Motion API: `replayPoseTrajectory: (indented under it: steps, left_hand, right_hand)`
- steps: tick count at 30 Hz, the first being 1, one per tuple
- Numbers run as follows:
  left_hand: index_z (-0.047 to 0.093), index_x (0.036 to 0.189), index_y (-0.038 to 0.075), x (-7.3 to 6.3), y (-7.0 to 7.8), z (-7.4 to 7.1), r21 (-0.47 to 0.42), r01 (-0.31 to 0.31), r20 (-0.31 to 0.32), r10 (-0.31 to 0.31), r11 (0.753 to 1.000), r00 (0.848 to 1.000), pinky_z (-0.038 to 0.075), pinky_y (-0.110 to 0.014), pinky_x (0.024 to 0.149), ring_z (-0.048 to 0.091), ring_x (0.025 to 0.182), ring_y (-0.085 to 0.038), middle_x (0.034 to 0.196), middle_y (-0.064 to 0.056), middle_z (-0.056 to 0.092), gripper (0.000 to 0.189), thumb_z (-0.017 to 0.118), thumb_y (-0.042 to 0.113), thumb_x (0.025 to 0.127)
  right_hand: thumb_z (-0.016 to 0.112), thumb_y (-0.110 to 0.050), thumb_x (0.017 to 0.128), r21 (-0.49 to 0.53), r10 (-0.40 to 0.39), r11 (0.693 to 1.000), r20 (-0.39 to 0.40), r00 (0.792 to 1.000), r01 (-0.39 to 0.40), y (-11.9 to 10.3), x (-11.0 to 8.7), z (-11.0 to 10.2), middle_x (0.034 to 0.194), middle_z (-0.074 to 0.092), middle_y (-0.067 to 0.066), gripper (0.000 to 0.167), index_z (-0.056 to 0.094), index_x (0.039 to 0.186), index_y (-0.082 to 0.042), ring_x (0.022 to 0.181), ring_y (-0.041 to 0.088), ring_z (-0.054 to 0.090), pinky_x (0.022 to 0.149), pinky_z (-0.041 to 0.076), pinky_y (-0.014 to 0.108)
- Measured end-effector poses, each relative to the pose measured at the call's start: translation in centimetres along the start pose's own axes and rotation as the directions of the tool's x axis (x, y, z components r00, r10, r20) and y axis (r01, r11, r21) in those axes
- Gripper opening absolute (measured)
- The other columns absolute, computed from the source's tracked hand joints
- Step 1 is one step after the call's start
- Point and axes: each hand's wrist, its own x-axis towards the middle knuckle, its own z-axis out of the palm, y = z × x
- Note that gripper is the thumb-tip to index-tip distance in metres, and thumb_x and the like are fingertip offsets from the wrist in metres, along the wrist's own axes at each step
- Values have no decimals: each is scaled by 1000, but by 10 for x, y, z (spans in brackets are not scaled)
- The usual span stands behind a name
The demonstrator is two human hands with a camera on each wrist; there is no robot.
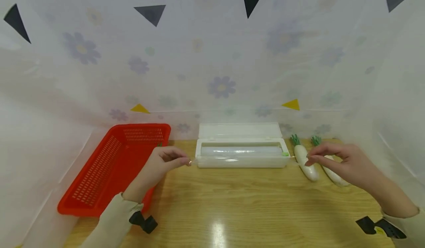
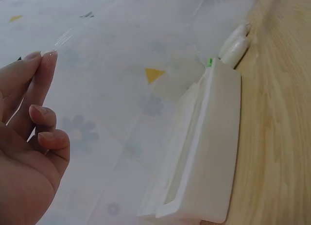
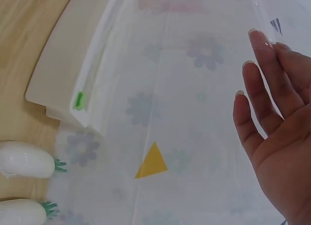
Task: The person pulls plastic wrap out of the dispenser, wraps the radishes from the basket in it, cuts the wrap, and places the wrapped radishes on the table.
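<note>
A sheet of cling film [image 1: 229, 160] stretches between the two hands, above the front of a white cling film dispenser [image 1: 242, 162]. The left hand [image 1: 166, 160] pinches one corner between thumb and forefinger; in the left wrist view the clear film [image 2: 65, 38] runs off from those fingertips. At the other end, the right hand [image 1: 346, 163] pinches the opposite corner with thumb and forefinger, its other fingers loosely bent. The dispenser's lid [image 1: 239, 130] stands raised at the back, and a film roll [image 1: 240, 150] lies inside. A small green piece [image 3: 79, 100] sits at the dispenser's right end.
Two white radishes [image 1: 307, 166] with green tops lie right of the dispenser, partly behind the right hand. A red plastic basket [image 1: 96, 174] stands at the left, with a bit of green showing by its rim. The wooden table [image 1: 252, 203] meets a flowered sheet [image 1: 186, 74] behind.
</note>
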Motion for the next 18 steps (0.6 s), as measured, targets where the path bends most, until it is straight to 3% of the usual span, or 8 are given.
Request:
replayPoseTrajectory:
  steps: [7, 12, 18]
  left_hand:
    - [75, 100, -6, -24, -16, 9, -49, -42, 167, 50, 998, 985, 59, -29, 77, 71, 84, -15, 95, 0, 78, 10, 72, 3, 97]
    - [79, 98, 1, -39, -29, 16, -3, -46, 267, 45, 999, 963, 54, -24, 68, 65, 79, -7, 92, -3, 77, 6, 74, 2, 94]
    - [81, 96, 6, -55, -48, 27, 60, -28, 360, 4, 998, 933, 45, -17, 62, 54, 74, 2, 87, -6, 75, 7, 76, 10, 95]
  right_hand:
    - [72, 23, 79, 115, -123, 987, 98, 988, 112, 0, -30, 12, 95, 76, -11, 53, 73, 108, -21, 86, 4, 71, 73, 51, 15]
    - [76, 18, 79, 148, -158, 980, 169, 973, 133, 5, -56, 26, 101, 74, -14, 54, 71, 112, -25, 86, 2, 69, 67, 48, 14]
    - [78, 11, 83, 221, -224, 961, 266, 937, 167, 15, -81, 52, 108, 71, -12, 51, 70, 116, -28, 90, 4, 67, 74, 49, 14]
